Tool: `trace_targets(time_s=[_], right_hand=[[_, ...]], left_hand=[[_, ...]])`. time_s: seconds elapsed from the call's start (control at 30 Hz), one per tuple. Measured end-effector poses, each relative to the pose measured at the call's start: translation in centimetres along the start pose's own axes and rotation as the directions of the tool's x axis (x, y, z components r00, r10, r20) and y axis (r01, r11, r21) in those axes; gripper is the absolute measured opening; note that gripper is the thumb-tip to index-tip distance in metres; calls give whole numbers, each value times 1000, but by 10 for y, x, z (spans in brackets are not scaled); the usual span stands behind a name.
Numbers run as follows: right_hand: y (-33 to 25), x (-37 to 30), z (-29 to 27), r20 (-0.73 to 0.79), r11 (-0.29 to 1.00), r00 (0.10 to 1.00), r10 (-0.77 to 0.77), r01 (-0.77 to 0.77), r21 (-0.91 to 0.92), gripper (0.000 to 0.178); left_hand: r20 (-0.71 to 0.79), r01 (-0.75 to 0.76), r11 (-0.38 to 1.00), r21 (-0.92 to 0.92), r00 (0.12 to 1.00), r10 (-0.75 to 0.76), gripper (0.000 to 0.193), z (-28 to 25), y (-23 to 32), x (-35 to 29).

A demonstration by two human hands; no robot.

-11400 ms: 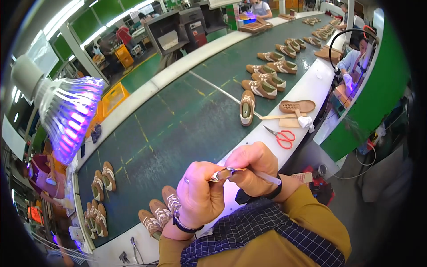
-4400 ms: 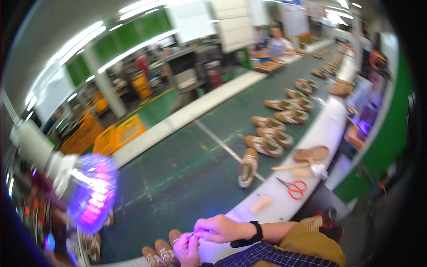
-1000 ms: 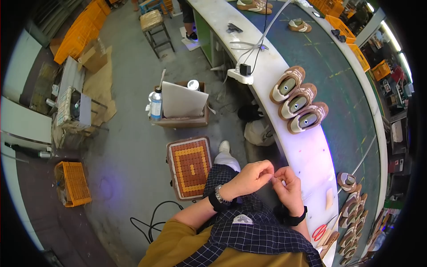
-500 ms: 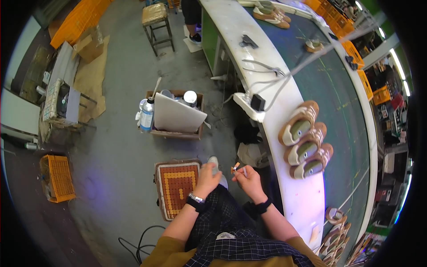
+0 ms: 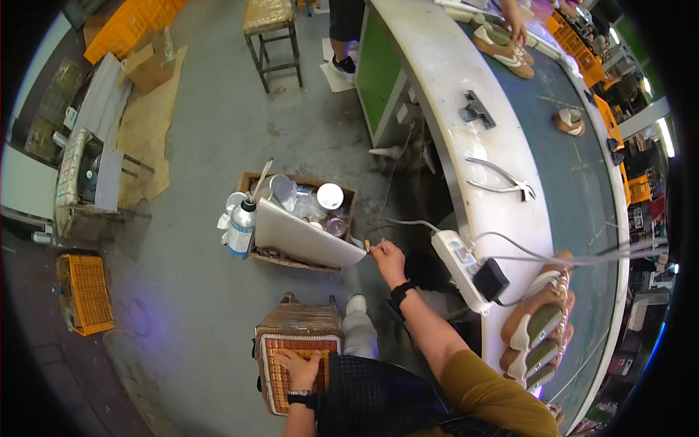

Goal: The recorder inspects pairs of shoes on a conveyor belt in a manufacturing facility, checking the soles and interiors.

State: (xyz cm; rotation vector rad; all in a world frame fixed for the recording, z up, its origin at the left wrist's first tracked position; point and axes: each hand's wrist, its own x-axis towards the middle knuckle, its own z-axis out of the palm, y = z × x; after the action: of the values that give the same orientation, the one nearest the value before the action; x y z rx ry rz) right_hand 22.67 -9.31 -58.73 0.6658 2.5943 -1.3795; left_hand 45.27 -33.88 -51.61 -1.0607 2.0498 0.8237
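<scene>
My left hand [image 5: 300,368] lies flat with fingers spread on a seat with a beaded orange and brown mat [image 5: 275,390]. At the right corner of a cardboard box [image 5: 298,262], my right hand [image 5: 389,261] pinches a small orange-brown item [image 5: 368,246], too small to name. The item is close to the corner of a pale curved board [image 5: 302,237] leaning in the box. Jars, a white-lidded can [image 5: 330,196] and other containers crowd the box. A grey bottle with a black cap and blue label [image 5: 241,231] stands by its left side.
On my right runs a white-edged bench [image 5: 437,69] with a dark green belt [image 5: 539,102]. It carries pliers [image 5: 502,182], a black clip [image 5: 477,109], a power strip [image 5: 459,266] and several shoes [image 5: 539,328]. Another person's hand [image 5: 515,25] touches a shoe. A wooden stool [image 5: 273,44] stands ahead.
My left hand has gone down onto the beaded seat. My right hand, holding the small item, has reached forward to the box. The view has shifted, and another person's hand has appeared at the far shoes.
</scene>
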Motion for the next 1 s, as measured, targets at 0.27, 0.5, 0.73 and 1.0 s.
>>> trace_targets(time_s=[0.27, 0.5, 0.73, 1.0], right_hand=[[0, 91, 81, -74, 989, 986, -148, 147, -21, 18], [40, 150, 125, 105, 993, 990, -91, 97, -59, 22], [54, 162, 133, 309, 978, 951, 23, -85, 189, 28], [42, 69, 65, 42, 844, 986, 162, -161, 512, 22]], left_hand=[[59, 6, 999, 31, 998, -8, 132, 7, 0, 8], [78, 54, 990, 129, 995, -64, 136, 12, 3, 11], [39, -12, 991, 131, 999, 7, 137, 15, -1, 9], [55, 0, 991, 132, 998, -7, 135, 17, 1, 14]])
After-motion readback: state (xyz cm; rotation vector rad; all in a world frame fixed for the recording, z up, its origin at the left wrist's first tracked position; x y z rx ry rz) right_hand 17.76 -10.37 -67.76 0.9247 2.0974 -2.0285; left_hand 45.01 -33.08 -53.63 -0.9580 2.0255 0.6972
